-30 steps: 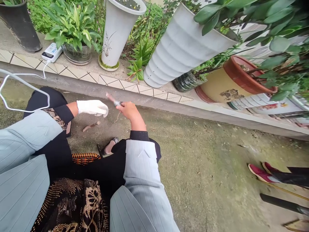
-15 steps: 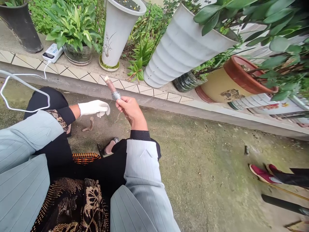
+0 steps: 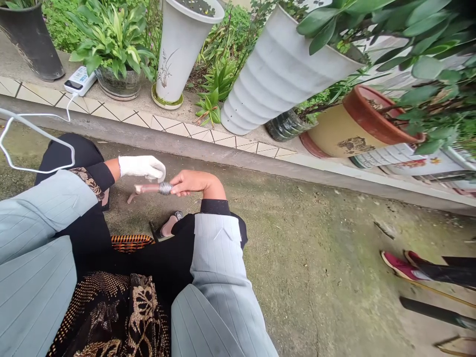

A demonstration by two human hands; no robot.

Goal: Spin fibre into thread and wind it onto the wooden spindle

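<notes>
My right hand [image 3: 191, 182] grips a short brown stick [image 3: 148, 188], which lies almost level and points left. Silvery wire [image 3: 164, 188] is wound in a thick band round the stick, right beside my fingertips. The stick's pale cut end is at its left tip. Just above it, my left hand [image 3: 143, 167], in a white glove, has its fingers curled close to the wire band. The strand at those fingers is too thin to follow clearly. A second small piece of branch [image 3: 131, 197] lies on the ground, partly hidden behind the stick's tip.
A tiled ledge [image 3: 141, 119] runs across the front, bearing several potted plants, including a tall white pot [image 3: 171, 54]. A white device [image 3: 81, 80] with a cable lies on it. Another person's red shoes [image 3: 399, 266] show at right, near a dark flat bar [image 3: 433, 311].
My right hand has swung the stick down from slanting upward to nearly level, below my left hand. The gloved hand has shifted slightly left. At far right, a dark piece on the ground looks different.
</notes>
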